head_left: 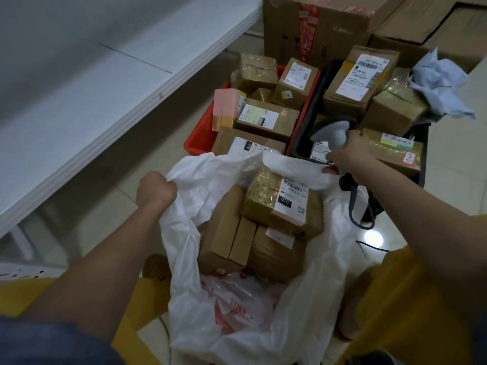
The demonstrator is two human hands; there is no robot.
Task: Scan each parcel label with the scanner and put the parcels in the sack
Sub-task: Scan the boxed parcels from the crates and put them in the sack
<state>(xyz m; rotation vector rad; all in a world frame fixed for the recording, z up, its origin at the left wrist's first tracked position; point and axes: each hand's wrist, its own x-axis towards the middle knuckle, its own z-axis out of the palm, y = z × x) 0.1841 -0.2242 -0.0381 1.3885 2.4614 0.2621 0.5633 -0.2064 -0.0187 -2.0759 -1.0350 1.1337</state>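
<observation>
A: Head view: left hand (155, 192) fisted on sack (311, 285) rim, right hand (347, 154) clamped around scanner (333, 134) plus far rim.
B: Labelled parcel (280, 200) atop others inside sack. Probably stiff, light, tape-slick; best grasped by side edges.

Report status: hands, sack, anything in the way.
Left hand grips the white plastic sack rim. Right hand holds the grey handheld scanner and pinches the far rim. Brown cardboard parcels already inside; mouth held open, unobstructed.
</observation>
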